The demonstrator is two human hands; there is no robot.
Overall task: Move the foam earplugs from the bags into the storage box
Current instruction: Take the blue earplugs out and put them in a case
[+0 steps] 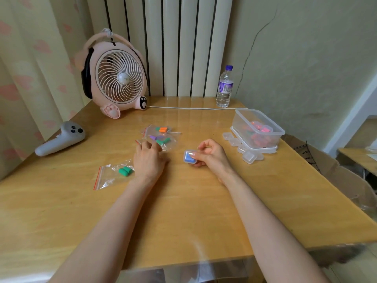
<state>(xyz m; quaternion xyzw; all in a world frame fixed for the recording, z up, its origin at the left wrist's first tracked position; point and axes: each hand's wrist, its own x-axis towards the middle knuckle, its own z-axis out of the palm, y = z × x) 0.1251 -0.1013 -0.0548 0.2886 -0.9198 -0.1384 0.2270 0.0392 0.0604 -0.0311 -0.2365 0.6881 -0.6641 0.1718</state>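
Note:
My right hand (210,155) grips a small clear case (189,157) with blue earplugs inside, just above the table. My left hand (149,160) rests on the table with its fingers on the edge of a clear zip bag (163,140) holding green and purple earplugs. Behind that lies another bag (161,130) with orange and green earplugs. A third bag (114,174) with green earplugs lies left of my left hand. The clear storage box (258,127) stands open at the right on its lid, with pink and red cases inside.
Several empty small clear cases (244,150) lie beside the storage box. A pink desk fan (116,78) stands at the back left, its white cable (193,108) running across the back. A water bottle (224,87) stands behind the box. A grey controller (61,138) lies at the left edge.

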